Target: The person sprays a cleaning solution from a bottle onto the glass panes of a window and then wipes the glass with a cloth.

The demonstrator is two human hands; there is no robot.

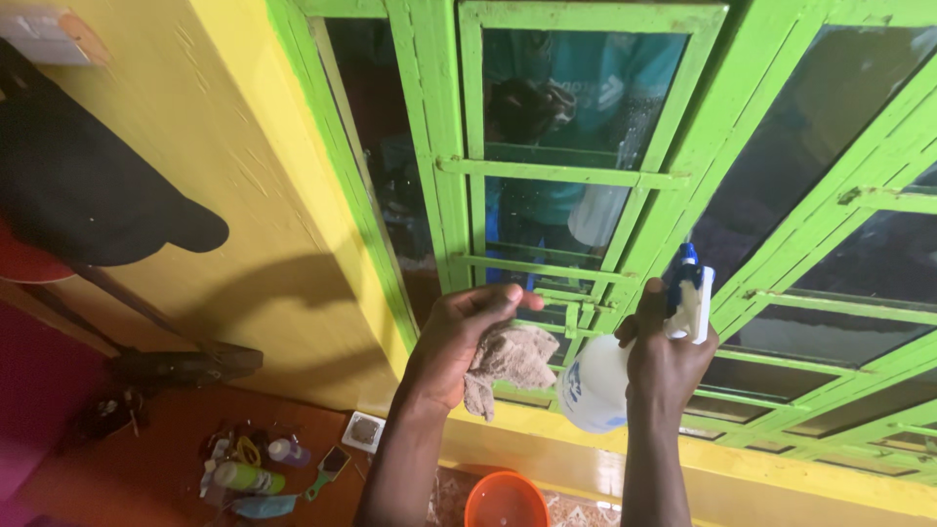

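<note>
My left hand (459,342) grips a crumpled beige cloth (509,361) in front of the lower part of a green-framed window (556,174). Just to its right, my right hand (669,356) holds a white spray bottle (595,385) with a blue and white nozzle (691,293) that points at the dark glass (576,88). Both hands are raised close to the window's middle pane, above its yellow sill (781,468). The glass reflects a person in a teal shirt.
A yellow wall (244,195) lies left of the window, with dark clothing (88,185) hanging on it. Below on the reddish floor lie small bottles and clutter (254,468), and an orange bucket (506,500) stands under my arms.
</note>
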